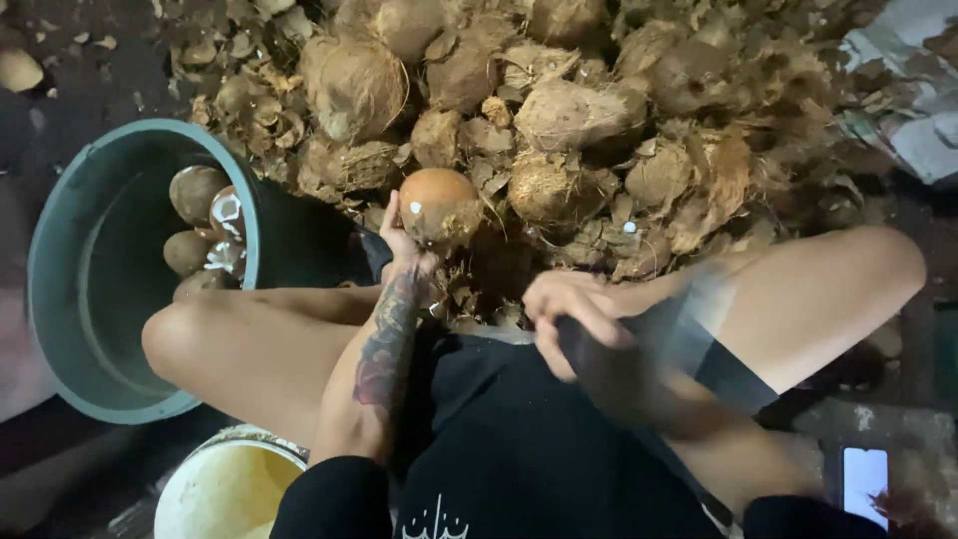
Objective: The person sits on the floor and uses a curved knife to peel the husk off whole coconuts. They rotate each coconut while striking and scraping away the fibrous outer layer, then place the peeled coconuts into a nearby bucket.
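At six o'clock the person's knees fence a narrow working gap. The right hand (571,311) is clenched around a dark, motion-blurred blade (689,344) at four o'clock. The left hand (404,240) grips a peeled brown coconut (439,205) from below at the centre, just against the husk heap (599,130) that fills twelve o'clock. At seven o'clock a white bucket (215,494) holds yellowish liquid. At nine o'clock a grey-green tub (70,250) holds several peeled coconuts (200,225) against its right wall.

A rough coconut-husking work spot on a dark ground: a heap of coconuts and torn husks (559,110), beside a grey tub (75,289) of peeled coconuts (200,225).
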